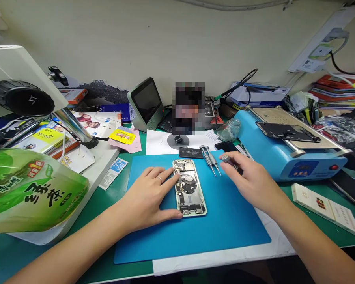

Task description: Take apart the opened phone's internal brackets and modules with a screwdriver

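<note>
We see a green bench top (pixel 106 205) crowded with gear. A blue mat (pixel 225 221) lies at its middle, over a white sheet (pixel 213 260). To the right stand a blue machine (pixel 284 157) and a flat white box (pixel 325 207). At the back are a small screen speaker (pixel 146 103), a glass jar (pixel 229 129) and a pink packet (pixel 127 144).

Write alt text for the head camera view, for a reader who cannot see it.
A person's left hand rests against an opened phone on a blue mat, while the right hand holds a dark screwdriver to its right. At the mat's far edge lie two more screwdrivers.
</note>
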`<action>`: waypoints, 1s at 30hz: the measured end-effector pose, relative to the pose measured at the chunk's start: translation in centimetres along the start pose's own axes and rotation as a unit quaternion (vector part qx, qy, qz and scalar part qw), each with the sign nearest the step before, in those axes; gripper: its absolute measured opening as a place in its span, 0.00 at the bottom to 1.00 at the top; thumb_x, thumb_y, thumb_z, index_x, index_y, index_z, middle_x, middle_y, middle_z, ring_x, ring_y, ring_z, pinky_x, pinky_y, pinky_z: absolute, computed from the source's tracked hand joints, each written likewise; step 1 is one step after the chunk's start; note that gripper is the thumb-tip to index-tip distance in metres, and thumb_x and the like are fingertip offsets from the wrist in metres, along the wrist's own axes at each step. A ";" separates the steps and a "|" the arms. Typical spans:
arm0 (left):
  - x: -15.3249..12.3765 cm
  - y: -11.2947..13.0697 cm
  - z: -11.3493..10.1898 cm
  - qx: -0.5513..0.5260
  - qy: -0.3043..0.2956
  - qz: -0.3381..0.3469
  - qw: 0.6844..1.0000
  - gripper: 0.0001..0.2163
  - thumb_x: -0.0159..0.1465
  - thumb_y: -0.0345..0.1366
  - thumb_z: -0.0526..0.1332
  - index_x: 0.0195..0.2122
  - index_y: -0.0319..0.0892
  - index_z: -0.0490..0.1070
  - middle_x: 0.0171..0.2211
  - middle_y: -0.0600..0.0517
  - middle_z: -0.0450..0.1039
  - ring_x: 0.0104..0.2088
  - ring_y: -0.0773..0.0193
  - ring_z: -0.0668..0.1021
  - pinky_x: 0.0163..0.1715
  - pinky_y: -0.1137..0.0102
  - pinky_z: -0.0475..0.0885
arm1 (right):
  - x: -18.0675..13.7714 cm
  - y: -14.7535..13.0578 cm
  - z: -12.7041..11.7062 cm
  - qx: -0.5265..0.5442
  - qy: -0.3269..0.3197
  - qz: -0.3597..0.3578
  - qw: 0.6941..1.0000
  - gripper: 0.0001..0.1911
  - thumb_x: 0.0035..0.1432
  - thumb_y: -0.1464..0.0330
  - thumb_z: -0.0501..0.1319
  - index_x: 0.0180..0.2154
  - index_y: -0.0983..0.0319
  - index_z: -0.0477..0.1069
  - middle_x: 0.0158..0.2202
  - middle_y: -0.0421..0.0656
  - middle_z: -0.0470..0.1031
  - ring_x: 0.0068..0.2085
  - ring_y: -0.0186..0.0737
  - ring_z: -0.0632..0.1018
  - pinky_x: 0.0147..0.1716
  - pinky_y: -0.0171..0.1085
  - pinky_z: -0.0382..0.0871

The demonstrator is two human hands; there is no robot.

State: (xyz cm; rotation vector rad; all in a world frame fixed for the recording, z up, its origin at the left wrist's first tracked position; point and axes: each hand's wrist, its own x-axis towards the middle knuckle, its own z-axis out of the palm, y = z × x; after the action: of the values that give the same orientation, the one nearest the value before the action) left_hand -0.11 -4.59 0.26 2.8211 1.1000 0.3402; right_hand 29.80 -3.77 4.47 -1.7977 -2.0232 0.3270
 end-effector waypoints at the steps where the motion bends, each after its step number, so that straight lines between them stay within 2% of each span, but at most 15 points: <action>1: 0.0 0.0 0.0 -0.001 0.000 0.000 1.000 0.42 0.66 0.65 0.62 0.71 0.38 0.62 0.69 0.39 0.66 0.62 0.38 0.73 0.59 0.45 0.71 | -0.6 -0.5 -0.3 0.048 0.014 -0.019 0.999 0.19 0.72 0.52 0.53 0.42 0.57 0.76 0.35 0.44 0.80 0.34 0.45 0.81 0.31 0.41 0.74; 3: 0.0 -0.1 0.0 -0.002 0.001 0.001 1.000 0.42 0.66 0.64 0.62 0.71 0.38 0.62 0.69 0.39 0.67 0.62 0.38 0.73 0.58 0.45 0.71 | -1.8 -1.5 -0.9 0.119 0.050 -0.078 0.989 0.18 0.72 0.54 0.56 0.36 0.56 0.76 0.34 0.42 0.79 0.35 0.43 0.81 0.33 0.40 0.75; 5: 0.0 -0.1 -0.1 -0.001 0.001 0.003 1.000 0.42 0.66 0.65 0.62 0.70 0.38 0.63 0.69 0.38 0.67 0.61 0.39 0.74 0.58 0.46 0.71 | -2.8 -2.1 -1.5 0.127 0.100 -0.136 0.977 0.13 0.71 0.57 0.59 0.38 0.54 0.79 0.42 0.43 0.81 0.44 0.44 0.83 0.42 0.41 0.78; 7: 0.1 -0.2 -0.1 0.002 0.002 0.006 1.000 0.41 0.66 0.65 0.61 0.70 0.38 0.63 0.68 0.38 0.67 0.61 0.39 0.74 0.58 0.46 0.71 | -3.4 -2.5 -1.9 0.108 0.136 -0.161 0.972 0.10 0.70 0.59 0.62 0.41 0.52 0.81 0.46 0.43 0.81 0.47 0.45 0.83 0.45 0.41 0.79; 11: 0.0 -0.3 -0.1 0.012 0.005 0.011 1.000 0.41 0.67 0.65 0.60 0.70 0.37 0.64 0.69 0.39 0.66 0.61 0.38 0.73 0.59 0.46 0.70 | -4.1 -2.4 -1.6 0.093 0.128 -0.130 0.979 0.11 0.70 0.61 0.62 0.33 0.52 0.79 0.34 0.37 0.83 0.37 0.41 0.85 0.39 0.39 0.80; 13: -0.1 -0.4 -0.1 0.014 0.006 0.013 1.000 0.40 0.67 0.64 0.60 0.70 0.37 0.64 0.69 0.39 0.66 0.61 0.38 0.73 0.59 0.46 0.70 | -4.4 -2.2 -0.8 0.095 0.137 -0.115 0.979 0.12 0.69 0.63 0.63 0.32 0.52 0.79 0.33 0.35 0.84 0.37 0.41 0.86 0.40 0.39 0.81; 16: -0.1 -0.4 -0.1 0.016 0.007 0.015 1.000 0.40 0.67 0.64 0.60 0.69 0.37 0.66 0.68 0.39 0.68 0.60 0.38 0.74 0.58 0.46 0.71 | -4.9 -1.6 0.9 0.099 0.166 -0.119 0.974 0.08 0.69 0.68 0.64 0.36 0.52 0.80 0.39 0.35 0.86 0.39 0.41 0.87 0.42 0.39 0.83; 18: -0.2 -0.4 -0.1 0.018 0.007 0.016 1.000 0.40 0.67 0.64 0.61 0.68 0.37 0.66 0.68 0.38 0.69 0.60 0.38 0.74 0.58 0.46 0.71 | -5.3 -1.3 1.9 0.085 0.191 -0.141 0.968 0.08 0.68 0.71 0.65 0.42 0.52 0.81 0.43 0.35 0.87 0.40 0.41 0.87 0.42 0.39 0.84; 22: -0.2 -0.3 -0.2 0.018 0.002 0.012 1.000 0.40 0.67 0.63 0.61 0.69 0.37 0.66 0.68 0.39 0.68 0.61 0.39 0.73 0.59 0.46 0.70 | -5.7 -0.8 3.1 0.052 0.229 -0.165 0.958 0.18 0.67 0.72 0.66 0.56 0.51 0.78 0.44 0.37 0.87 0.37 0.42 0.88 0.39 0.40 0.85; 24: -0.1 -0.3 -0.3 0.016 -0.001 0.012 1.000 0.40 0.67 0.63 0.61 0.69 0.36 0.66 0.69 0.39 0.67 0.61 0.39 0.73 0.59 0.47 0.70 | -5.8 -0.8 3.3 0.049 0.233 -0.157 0.958 0.19 0.67 0.71 0.67 0.56 0.50 0.78 0.44 0.36 0.87 0.36 0.42 0.88 0.38 0.40 0.86; 27: -0.1 -0.3 -0.3 0.014 -0.001 0.014 1.000 0.40 0.67 0.63 0.61 0.69 0.36 0.66 0.69 0.39 0.67 0.60 0.39 0.73 0.59 0.47 0.70 | -5.8 -1.0 3.4 0.058 0.229 -0.135 0.962 0.15 0.67 0.70 0.67 0.53 0.50 0.81 0.43 0.36 0.87 0.36 0.43 0.88 0.38 0.41 0.87; 30: -0.1 -0.4 -0.4 0.010 -0.001 0.012 1.000 0.40 0.67 0.63 0.61 0.68 0.36 0.66 0.68 0.38 0.67 0.60 0.39 0.73 0.59 0.47 0.69 | -6.0 -1.3 3.6 0.098 0.209 -0.088 0.969 0.14 0.67 0.67 0.67 0.53 0.52 0.80 0.43 0.37 0.87 0.37 0.44 0.88 0.41 0.43 0.87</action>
State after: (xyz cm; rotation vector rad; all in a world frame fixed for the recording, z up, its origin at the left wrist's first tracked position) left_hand -0.50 -4.38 0.52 2.8535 1.0764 0.3300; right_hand 27.52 -9.54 1.00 -1.4140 -1.7643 0.0793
